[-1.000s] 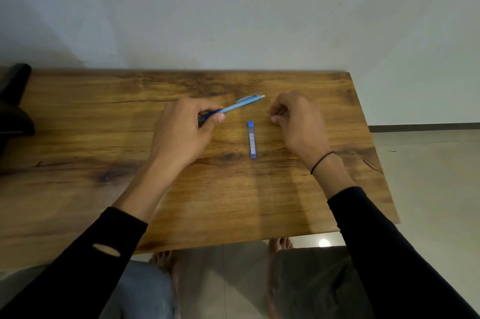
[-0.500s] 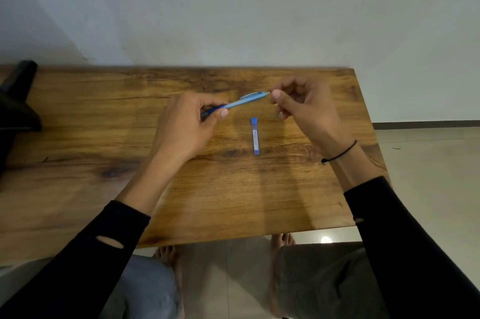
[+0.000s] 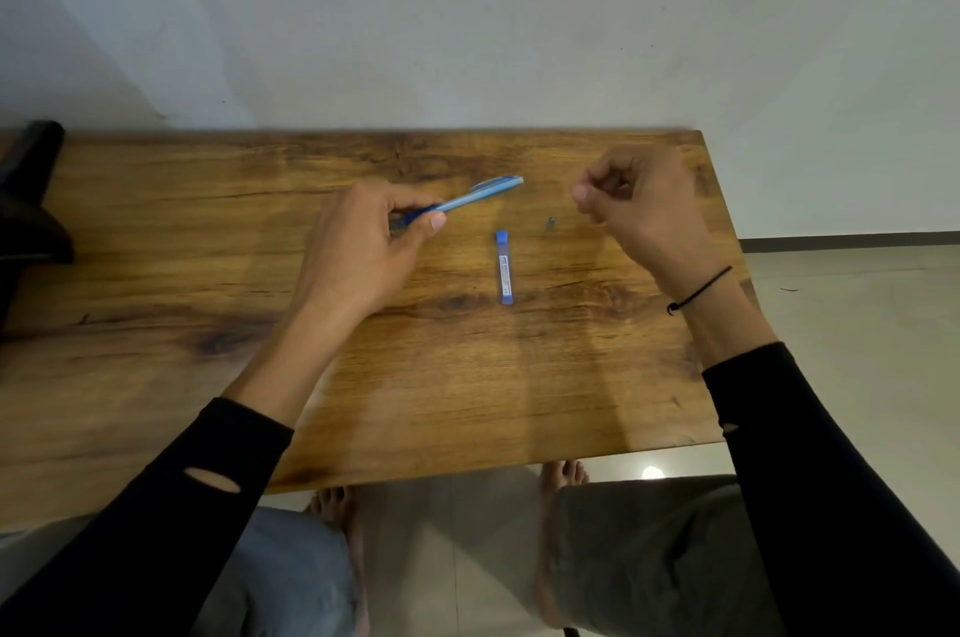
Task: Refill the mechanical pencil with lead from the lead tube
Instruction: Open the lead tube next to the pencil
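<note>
My left hand (image 3: 358, 252) grips the blue mechanical pencil (image 3: 478, 192) by its dark tip end. It holds the pencil just above the wooden table (image 3: 467, 387), rear end pointing right and away from me. The blue lead tube (image 3: 504, 267) lies flat on the table, lengthwise towards me, between my hands and untouched. My right hand (image 3: 644, 210) hovers to the right of the pencil's rear end, thumb and fingers pinched together. Anything between them is too small to see. A tiny grey piece (image 3: 549, 223) lies on the table between the tube and my right hand.
A black object (image 3: 31, 200) sits at the table's far left edge. A pale wall runs behind the table. The table's right edge is close beside my right wrist. My knees and bare feet show below the near edge.
My right hand rose from the table to the pencil's rear end, then pulled away to the right with its fingers pinched. My left hand kept holding the pencil.
</note>
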Motion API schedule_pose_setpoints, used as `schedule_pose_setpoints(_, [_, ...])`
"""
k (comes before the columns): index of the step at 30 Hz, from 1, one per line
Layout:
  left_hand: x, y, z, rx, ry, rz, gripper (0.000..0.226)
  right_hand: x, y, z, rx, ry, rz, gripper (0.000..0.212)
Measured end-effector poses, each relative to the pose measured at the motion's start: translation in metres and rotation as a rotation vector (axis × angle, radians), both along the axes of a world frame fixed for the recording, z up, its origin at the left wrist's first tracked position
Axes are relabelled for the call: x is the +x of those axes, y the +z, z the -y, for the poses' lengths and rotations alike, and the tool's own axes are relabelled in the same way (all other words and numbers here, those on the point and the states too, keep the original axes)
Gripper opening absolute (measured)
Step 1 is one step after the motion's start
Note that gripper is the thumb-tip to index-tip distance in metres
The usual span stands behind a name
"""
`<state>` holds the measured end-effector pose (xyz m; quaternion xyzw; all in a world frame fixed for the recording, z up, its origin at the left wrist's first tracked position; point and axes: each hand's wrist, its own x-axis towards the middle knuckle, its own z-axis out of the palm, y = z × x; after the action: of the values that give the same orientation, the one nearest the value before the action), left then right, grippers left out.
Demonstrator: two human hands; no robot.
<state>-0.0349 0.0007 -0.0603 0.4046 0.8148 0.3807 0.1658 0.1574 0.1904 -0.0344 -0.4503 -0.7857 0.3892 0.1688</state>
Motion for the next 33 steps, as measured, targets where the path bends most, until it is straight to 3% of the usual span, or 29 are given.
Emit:
schedule_pose_setpoints(3, [-0.002,-0.002,-0.001,0.001,0.013,-0.051,0.023,0.008,-0.005,-0.006,-0.027,0.047,0.231,0.013])
schedule_pose_setpoints(7, [-0.001,-0.004,-0.001,-0.05,0.014,-0.136,0.024,0.006,-0.009,0.0,-0.074,0.029,0.372,0.017])
schedule_pose_setpoints(12, [0.007,-0.007,0.002,-0.102,0.044,-0.279,0.027,0.007,-0.006,0.001,-0.078,-0.05,0.284,0.021])
schedule_pose_setpoints(18, [0.014,-0.012,-0.001,-0.153,0.075,-0.335,0.029,0.004,-0.005,-0.001,0.101,-0.151,0.161,0.018])
schedule_pose_setpoints(23, [0.019,-0.014,-0.001,-0.186,0.06,-0.387,0.033,-0.012,-0.004,0.019,0.145,-0.099,0.087,0.019])
schedule_pose_setpoints(28, [0.022,-0.015,-0.002,-0.203,0.039,-0.437,0.032,-0.029,-0.009,0.048,0.148,0.037,0.165,0.02])
schedule_pose_setpoints(33, [0.021,-0.012,-0.003,-0.209,0.044,-0.421,0.034,-0.036,-0.014,0.068,0.241,0.095,0.39,0.031])
